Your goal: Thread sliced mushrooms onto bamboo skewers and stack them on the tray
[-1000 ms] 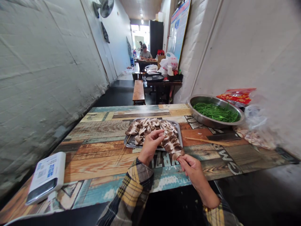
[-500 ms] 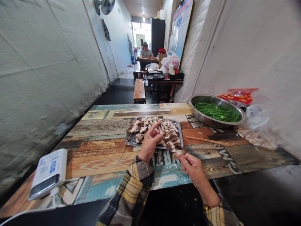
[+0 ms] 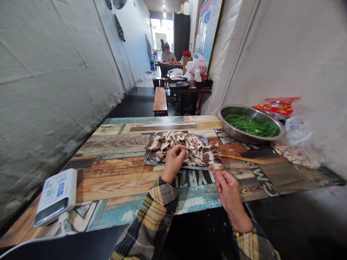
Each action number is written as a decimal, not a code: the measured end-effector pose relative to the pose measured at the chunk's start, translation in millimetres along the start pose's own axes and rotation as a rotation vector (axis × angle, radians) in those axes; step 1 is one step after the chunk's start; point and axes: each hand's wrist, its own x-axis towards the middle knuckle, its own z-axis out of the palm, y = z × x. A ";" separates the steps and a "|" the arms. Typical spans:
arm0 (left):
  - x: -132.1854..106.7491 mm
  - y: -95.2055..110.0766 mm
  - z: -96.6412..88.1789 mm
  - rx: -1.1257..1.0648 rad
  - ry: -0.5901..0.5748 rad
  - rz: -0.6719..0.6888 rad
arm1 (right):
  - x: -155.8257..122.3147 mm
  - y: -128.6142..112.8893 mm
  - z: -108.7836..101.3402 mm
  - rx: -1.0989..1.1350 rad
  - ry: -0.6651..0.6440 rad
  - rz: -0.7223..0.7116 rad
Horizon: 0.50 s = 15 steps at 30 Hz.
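Pinched at its lower end by the fingertips of the right hand (image 3: 229, 187), a mushroom skewer (image 3: 213, 159) is held tilted over the right corner of the steel tray (image 3: 151, 159). The fingers of the left hand (image 3: 173, 160) are drawn narrow upon the mushroom slices (image 3: 187, 142) in the tray; whether one is gripped cannot be told. A steel bowl (image 3: 230, 135) of green stalks is seen at 2 o'clock from the tray, and loose bamboo sticks (image 3: 244, 159) at 3 o'clock.

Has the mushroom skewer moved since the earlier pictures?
Yes. The mushroom skewer in the right hand shifted right, past the tray's edge, toward the bowl.
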 end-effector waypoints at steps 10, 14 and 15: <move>-6.7 2.5 10.8 0.960 -0.118 0.475 | 2.0 -1.6 1.9 0.072 0.031 0.002; -5.3 2.9 16.9 1.064 -0.160 0.485 | 2.5 -1.2 1.3 0.084 0.010 0.006; -5.0 3.0 17.3 1.078 -0.164 0.486 | 2.7 -1.1 1.2 0.091 0.003 0.008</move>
